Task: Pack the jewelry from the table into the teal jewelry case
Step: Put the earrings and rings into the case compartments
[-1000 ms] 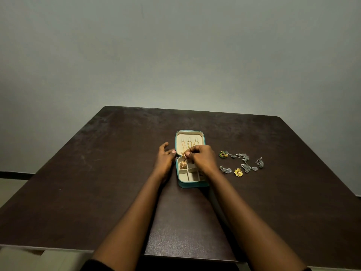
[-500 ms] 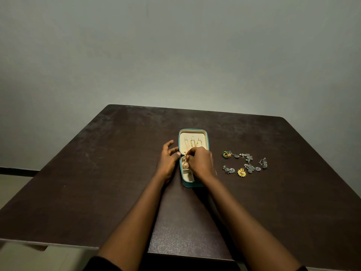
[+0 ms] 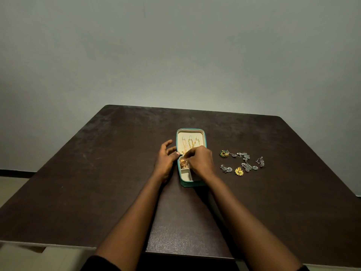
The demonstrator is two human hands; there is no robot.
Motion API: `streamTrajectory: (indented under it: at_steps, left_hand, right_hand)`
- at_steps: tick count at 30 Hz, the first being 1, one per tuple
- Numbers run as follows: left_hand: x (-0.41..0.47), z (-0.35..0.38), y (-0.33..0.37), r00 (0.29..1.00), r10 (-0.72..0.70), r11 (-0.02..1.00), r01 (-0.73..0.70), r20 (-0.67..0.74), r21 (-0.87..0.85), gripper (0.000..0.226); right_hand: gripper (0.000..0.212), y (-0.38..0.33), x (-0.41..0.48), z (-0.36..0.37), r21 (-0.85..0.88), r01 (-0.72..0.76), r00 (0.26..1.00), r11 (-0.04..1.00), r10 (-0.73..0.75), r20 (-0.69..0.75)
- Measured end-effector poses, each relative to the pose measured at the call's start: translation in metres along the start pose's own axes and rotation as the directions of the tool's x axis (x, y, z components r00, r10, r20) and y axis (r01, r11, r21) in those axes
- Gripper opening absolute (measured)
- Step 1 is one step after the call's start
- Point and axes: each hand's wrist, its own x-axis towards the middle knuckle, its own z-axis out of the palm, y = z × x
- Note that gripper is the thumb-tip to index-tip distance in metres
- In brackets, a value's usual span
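The teal jewelry case (image 3: 190,184) lies open at the table's middle, cream inside, with gold chains (image 3: 190,144) hanging in its far lid. A gold earring (image 3: 183,163) sits in the near tray's top-left compartment. My right hand (image 3: 200,162) hovers over the tray with fingers curled, pinching a thin gold piece right above that earring. My left hand (image 3: 165,159) rests against the case's left side, fingers spread, thumb touching the hinge area. Loose jewelry lies to the right: a green-and-gold earring (image 3: 224,153), silver pieces (image 3: 246,160) and a yellow flower earring (image 3: 239,171).
The dark brown table (image 3: 97,182) ends at a near edge at the bottom of the view and a far edge against a plain grey wall (image 3: 175,55). A silver earring (image 3: 226,168) lies closest to my right wrist.
My right hand has shifted slightly over the tray, and the gold earring now lies lower in the top-left compartment. My left hand stays at the case's side.
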Motion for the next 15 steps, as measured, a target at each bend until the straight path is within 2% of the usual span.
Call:
streamTrajectory:
  at_steps: [5,9,12,15]
  left_hand:
    - [-0.0046,-0.0003,0.004,1.0,-0.013,0.999,0.013,0.016,-0.036,0.058]
    - [-0.0077,0.0012,0.0074,0.999,-0.018,0.998,0.02,0.032,-0.066,0.06]
    - [-0.0082,0.0012,0.008,0.999,-0.018,0.997,0.021,0.036,-0.072,0.061]
    - [-0.008,0.0014,0.0077,0.999,-0.017,0.996,0.019,0.031,-0.082,0.061]
  right_hand:
    - [0.028,-0.0039,-0.0051,0.0001,-0.081,0.037,0.996,0.996,-0.03,0.086]
    - [0.025,-0.0037,-0.0047,-0.0019,-0.047,0.06,0.996,0.997,-0.057,0.074]
    - [0.024,-0.0009,-0.0027,-0.0026,-0.008,0.077,0.989,0.997,-0.075,0.128]
    - [0.025,0.0007,-0.0014,-0.0002,-0.042,0.126,0.98,0.991,-0.118,0.159]
